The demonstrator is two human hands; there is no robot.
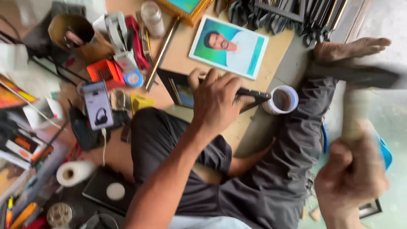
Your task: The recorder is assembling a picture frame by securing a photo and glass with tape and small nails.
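My left hand (216, 99) presses down on a small dark picture frame (180, 89) lying on the brown board in front of my crossed legs. My right hand (352, 171) is raised at the right, gripping a pale wooden handle (354, 112); it is blurred and its dark head (360, 76) stretches across the top. A printed portrait photo (229, 46) lies flat just beyond the frame. A roll of white tape (281, 100) sits to the right of the frame, against my knee.
Clutter fills the left: a phone (98, 106) on a cable, an orange box (104, 71), a tape dispenser (121, 36), a paper roll (74, 173), a jar (151, 17). Dark frame mouldings (288, 12) lie at the top. My bare foot (352, 47) rests at upper right.
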